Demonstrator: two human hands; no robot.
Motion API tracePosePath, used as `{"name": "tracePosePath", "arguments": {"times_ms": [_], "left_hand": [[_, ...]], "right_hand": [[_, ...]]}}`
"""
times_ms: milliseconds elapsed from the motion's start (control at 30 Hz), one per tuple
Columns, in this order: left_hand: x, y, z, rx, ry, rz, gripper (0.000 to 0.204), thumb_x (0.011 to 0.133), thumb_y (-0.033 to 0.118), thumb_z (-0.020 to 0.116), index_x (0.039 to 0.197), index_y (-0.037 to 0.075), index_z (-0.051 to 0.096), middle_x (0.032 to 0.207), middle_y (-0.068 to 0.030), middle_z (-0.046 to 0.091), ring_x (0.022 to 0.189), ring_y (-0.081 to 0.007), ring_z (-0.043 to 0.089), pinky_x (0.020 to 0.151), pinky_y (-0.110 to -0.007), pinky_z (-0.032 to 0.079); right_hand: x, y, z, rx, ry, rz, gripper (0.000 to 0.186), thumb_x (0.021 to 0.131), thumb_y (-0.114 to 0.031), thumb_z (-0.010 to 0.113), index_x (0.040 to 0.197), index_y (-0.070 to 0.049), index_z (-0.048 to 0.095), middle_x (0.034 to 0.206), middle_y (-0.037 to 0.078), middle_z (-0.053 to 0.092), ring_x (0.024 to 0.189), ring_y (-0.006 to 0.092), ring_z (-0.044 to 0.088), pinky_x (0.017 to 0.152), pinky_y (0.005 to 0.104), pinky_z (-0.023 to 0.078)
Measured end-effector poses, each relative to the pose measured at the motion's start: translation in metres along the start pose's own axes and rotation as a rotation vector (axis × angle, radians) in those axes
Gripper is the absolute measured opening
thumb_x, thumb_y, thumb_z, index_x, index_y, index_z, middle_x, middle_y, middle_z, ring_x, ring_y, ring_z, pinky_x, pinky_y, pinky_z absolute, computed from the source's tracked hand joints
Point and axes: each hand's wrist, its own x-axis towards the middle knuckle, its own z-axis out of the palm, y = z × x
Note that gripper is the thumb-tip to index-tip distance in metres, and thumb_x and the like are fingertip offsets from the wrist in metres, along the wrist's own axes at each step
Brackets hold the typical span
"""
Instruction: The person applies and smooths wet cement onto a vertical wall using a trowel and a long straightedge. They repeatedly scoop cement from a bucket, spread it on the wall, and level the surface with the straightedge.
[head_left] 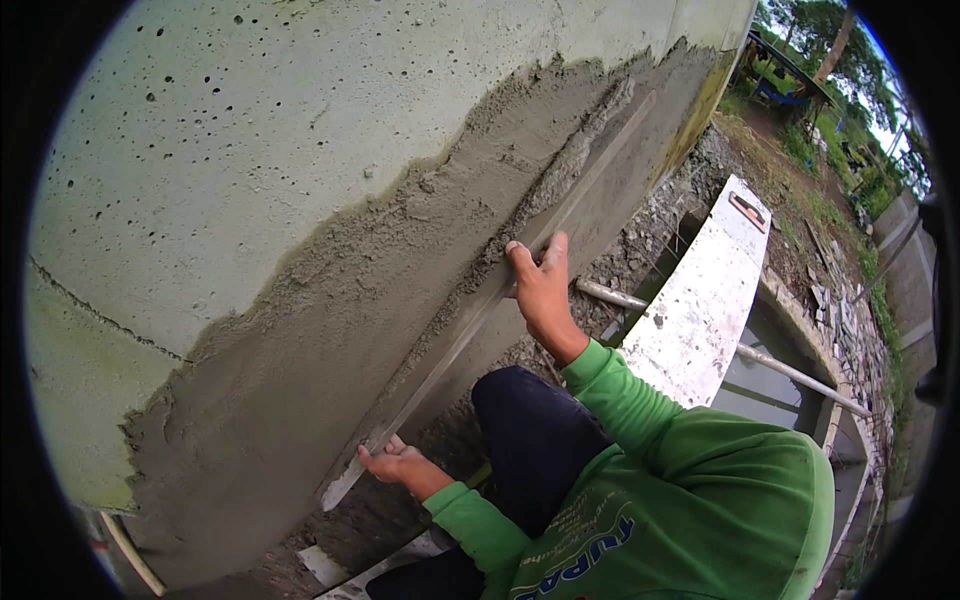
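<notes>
A long, narrow straightedge (470,320) lies slantwise against a patch of wet grey mortar (330,300) on a concrete wall (250,130). Its lower end is in the grip of my left hand (405,468), fingers closed on the edge. Around the middle, my right hand (545,300) also holds it, thumb and forefinger showing on its upper side; the other fingers are partly hidden. A raised ridge of loose mortar (575,165) runs along the upper side of the straightedge. Below it the surface looks smoother, while the patch's upper border is rough and ragged.
A white, mortar-spotted board (700,300) extends at right, bearing a hand float (748,212) at its far end. Pipes (800,378) pass beneath it over a concrete-edged pit. Rubble (690,180) borders the wall's base. My bent knee (535,435) is close below the straightedge.
</notes>
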Motion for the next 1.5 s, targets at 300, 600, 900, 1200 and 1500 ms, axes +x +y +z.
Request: {"name": "tracePosePath", "arguments": {"times_ms": [300,600,900,1200,1500], "left_hand": [[0.093,0.087,-0.020,-0.087,0.174,0.148,0.043,0.083,0.025,0.063,0.114,-0.003,0.054,0.117,-0.0166,0.058,0.103,-0.0339,0.058,0.089,-0.045,0.051],[0.040,0.054,-0.033,-0.095,0.168,0.165,0.042,0.084,0.033,0.062,0.112,0.003,0.055,0.109,-0.0132,0.058,0.097,-0.0281,0.057,0.079,-0.040,0.050],[-0.129,-0.093,0.018,0.142,-0.299,-0.047,0.054,0.087,0.026,0.061,0.129,-0.001,0.042,0.131,-0.0206,0.045,0.120,-0.0347,0.047,0.104,-0.045,0.040],[-0.069,-0.082,0.006,0.054,-0.147,-0.080,0.050,0.087,0.024,0.060,0.120,-0.010,0.045,0.122,-0.0234,0.055,0.110,-0.0366,0.057,0.098,-0.047,0.048],[0.028,-0.013,-0.006,-0.028,0.014,-0.054,0.036,0.082,0.023,0.063,0.106,-0.004,0.057,0.104,-0.0174,0.064,0.088,-0.0322,0.065,0.082,-0.045,0.056]], "right_hand": [[-0.119,-0.012,0.057,0.020,-0.310,0.127,0.044,0.092,-0.026,0.060,0.114,0.001,0.032,0.094,0.018,0.060,0.082,0.0239,0.060,0.073,0.0378,0.047],[-0.082,-0.033,-0.007,0.415,-0.417,0.129,0.028,0.092,-0.014,0.062,0.108,-0.005,0.040,0.101,0.004,0.053,0.089,0.0076,0.051,0.072,0.0241,0.046],[0.131,0.017,-0.108,0.160,0.096,0.117,0.022,0.089,-0.018,0.060,0.101,-0.006,0.045,0.085,0.003,0.058,0.069,0.0076,0.054,0.051,0.0239,0.044],[0.094,0.000,-0.058,0.107,0.004,-0.004,0.027,0.086,-0.015,0.060,0.103,-0.006,0.041,0.090,0.005,0.052,0.074,0.0124,0.055,0.048,0.0282,0.048],[-0.004,-0.016,-0.001,-0.003,-0.077,0.064,0.051,0.087,-0.022,0.061,0.119,0.011,0.039,0.106,0.020,0.058,0.097,0.0260,0.056,0.086,0.0356,0.045]]}}
